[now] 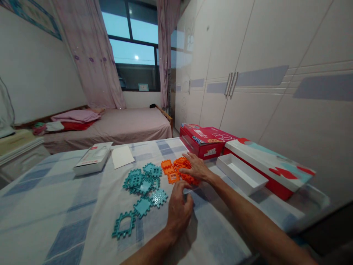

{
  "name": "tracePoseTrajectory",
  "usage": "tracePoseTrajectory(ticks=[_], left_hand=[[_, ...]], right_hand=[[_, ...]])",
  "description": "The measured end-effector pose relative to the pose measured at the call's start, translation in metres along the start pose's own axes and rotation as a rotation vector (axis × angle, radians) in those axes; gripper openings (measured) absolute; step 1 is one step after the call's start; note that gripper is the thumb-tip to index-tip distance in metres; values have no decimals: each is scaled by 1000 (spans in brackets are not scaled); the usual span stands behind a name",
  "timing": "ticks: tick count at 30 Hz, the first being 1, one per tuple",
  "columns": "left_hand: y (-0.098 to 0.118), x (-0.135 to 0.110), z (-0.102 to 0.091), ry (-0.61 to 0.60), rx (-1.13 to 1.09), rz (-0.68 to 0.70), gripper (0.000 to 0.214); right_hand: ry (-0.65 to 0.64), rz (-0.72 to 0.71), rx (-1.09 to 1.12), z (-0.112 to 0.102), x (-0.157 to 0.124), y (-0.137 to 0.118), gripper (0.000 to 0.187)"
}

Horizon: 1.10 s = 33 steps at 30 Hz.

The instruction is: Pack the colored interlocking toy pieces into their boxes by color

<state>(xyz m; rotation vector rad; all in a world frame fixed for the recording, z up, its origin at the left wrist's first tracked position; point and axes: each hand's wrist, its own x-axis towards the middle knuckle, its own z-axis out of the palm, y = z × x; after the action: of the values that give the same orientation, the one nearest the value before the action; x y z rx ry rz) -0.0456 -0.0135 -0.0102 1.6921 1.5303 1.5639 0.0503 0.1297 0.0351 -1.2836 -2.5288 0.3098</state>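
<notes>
Orange interlocking plastic tiles with notched edges lie in a pile at the middle of the table, some with window cut-outs. My right hand rests over the pile's right side, fingers spread and touching the tiles. Just in front of the pile is my left hand, its fingers loosely bent and thumb apart, with nothing visible in it. To its left, teal interlocking tiles are heaped and partly overlapping. Nearest me among them is a teal tile with an arched opening.
Behind my right hand stands a red box. A white open tray and a long red-and-white box lie to the right. At the left are a white box and a blank card, on a checked tablecloth.
</notes>
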Motion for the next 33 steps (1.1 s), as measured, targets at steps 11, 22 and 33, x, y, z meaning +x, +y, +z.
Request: tracePoseTrajectory(ticks=[11, 22, 33], left_hand=[[-13, 11, 3, 108, -286, -283, 39], [-11, 10, 2, 113, -339, -298, 46], [-12, 12, 2, 130, -364, -339, 48]], right_hand=[[-12, -13, -97, 16, -1, -2, 66], [56, 1, -35, 17, -15, -14, 53], [224, 68, 25, 28, -11, -13, 30]])
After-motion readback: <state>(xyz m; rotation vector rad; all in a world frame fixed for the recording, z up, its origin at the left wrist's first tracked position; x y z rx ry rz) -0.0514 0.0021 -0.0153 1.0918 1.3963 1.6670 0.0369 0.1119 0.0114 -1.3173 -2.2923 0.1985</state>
